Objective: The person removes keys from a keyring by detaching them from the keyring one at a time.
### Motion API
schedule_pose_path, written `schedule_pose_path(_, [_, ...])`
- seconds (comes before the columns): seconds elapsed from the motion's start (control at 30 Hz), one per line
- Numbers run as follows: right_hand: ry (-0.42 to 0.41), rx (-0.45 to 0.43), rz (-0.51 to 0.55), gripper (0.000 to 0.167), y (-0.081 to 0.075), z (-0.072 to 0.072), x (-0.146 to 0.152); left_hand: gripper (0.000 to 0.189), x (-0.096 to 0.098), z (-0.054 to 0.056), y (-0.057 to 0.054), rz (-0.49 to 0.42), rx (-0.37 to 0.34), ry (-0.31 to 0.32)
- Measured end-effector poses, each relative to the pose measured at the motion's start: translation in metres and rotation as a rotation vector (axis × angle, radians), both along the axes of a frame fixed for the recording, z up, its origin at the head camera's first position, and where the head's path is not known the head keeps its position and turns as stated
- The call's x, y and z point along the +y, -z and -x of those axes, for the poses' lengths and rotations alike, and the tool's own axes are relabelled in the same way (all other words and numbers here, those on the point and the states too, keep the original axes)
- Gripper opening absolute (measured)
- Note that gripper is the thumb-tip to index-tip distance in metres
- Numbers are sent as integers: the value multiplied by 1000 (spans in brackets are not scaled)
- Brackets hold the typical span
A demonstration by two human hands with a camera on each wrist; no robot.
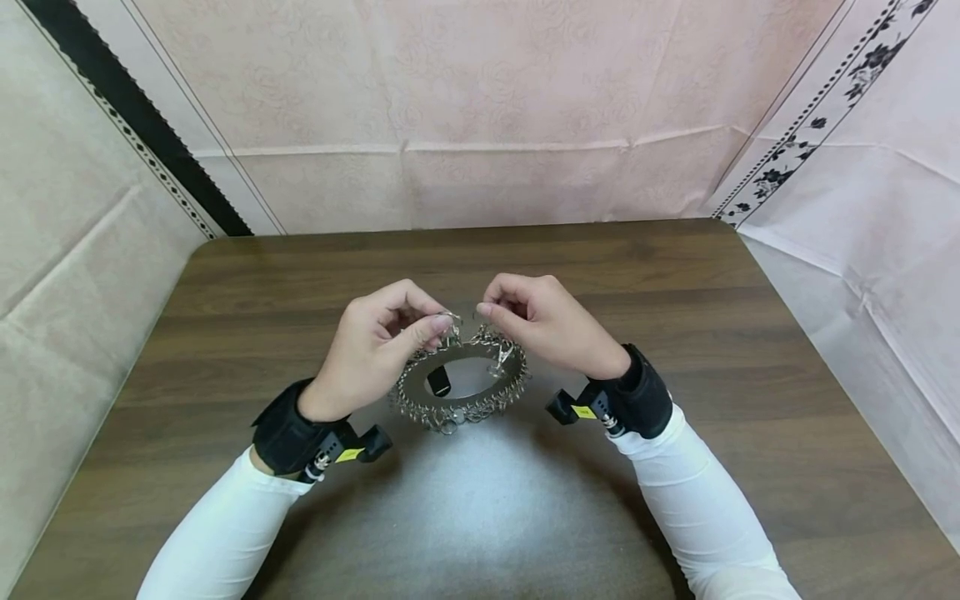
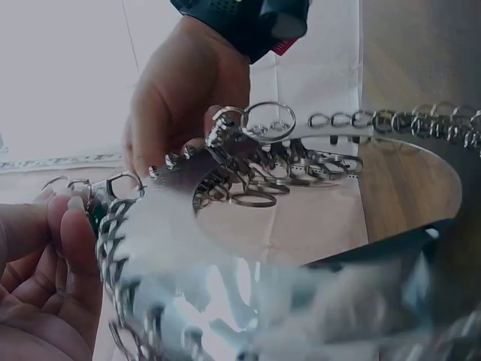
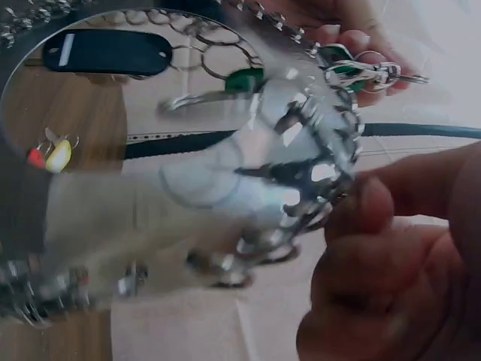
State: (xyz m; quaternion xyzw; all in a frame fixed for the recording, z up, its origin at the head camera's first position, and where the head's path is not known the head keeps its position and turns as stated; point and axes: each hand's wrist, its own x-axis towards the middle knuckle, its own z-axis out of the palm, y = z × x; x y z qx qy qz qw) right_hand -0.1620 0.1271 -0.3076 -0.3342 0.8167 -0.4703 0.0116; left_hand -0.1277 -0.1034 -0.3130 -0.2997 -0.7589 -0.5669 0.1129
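Note:
A round, shiny metal rack (image 1: 461, 415) stands on the table, its rim lined with many small rings and clasps. At its far left edge my left hand (image 1: 382, 342) pinches a silver swivel clasp (image 3: 368, 74) between thumb and index finger. A green piece shows beside that clasp in the right wrist view. My right hand (image 1: 555, 321) is at the far right edge, thumb and index fingertips together at a small metal ring, mostly hidden by the fingers. Another clasp with a split ring (image 2: 269, 122) rises from the rim in the left wrist view.
Inside the rack's opening shows a black key tag (image 1: 438, 381). Small red and yellow pieces (image 3: 57, 156) appear through the opening in the right wrist view. The brown wooden table (image 1: 465, 533) meets pale cloth (image 1: 525, 108) at its back and sides.

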Motion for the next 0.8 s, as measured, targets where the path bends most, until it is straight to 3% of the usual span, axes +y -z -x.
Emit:
schedule_pose_path(0.17, [24, 45, 10, 6, -1, -3, -3, 4, 0, 0, 0, -37, -3, -8])
schedule_pose_path(0.43, [-125, 126, 201, 10, -1, -12, -10, 5, 4, -2, 0, -78, -28, -21])
schedule_pose_path(0.8, [-159, 229, 293, 11, 6, -14, -19, 8, 6, -4, 1, -80, -16, 1])
